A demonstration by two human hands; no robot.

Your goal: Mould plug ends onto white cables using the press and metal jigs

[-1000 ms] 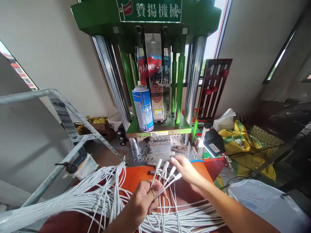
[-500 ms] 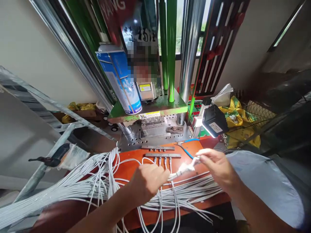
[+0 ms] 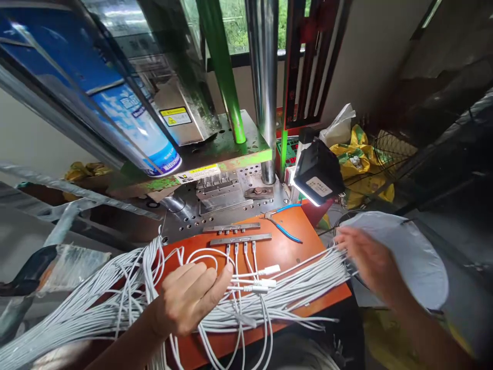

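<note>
My left hand (image 3: 194,295) is closed around several white cables. Their molded white plug ends (image 3: 267,283) stick out to the right of my thumb, side by side. Off to the right, my right hand (image 3: 370,262) is smeared by motion, near the ends of the white cable bundle (image 3: 319,272) and in front of a pale round cover (image 3: 416,257); whether its fingers hold anything is unclear. Behind my left hand lies a metal bar (image 3: 241,239) with several cable connectors set along its front edge. A second metal bar (image 3: 231,227) lies just behind it.
Blue-handled pliers (image 3: 283,223) lie on the orange table (image 3: 304,257). At the back stands a press with a metal die block (image 3: 217,192) on its bed. A spray can (image 3: 127,113) leans at the left, and a lamp (image 3: 318,174) hangs at the right.
My right hand has let go of the plug ends and moved right. My left hand has shifted left with the cables, their ends now separate. The view has moved closer and turned right.
</note>
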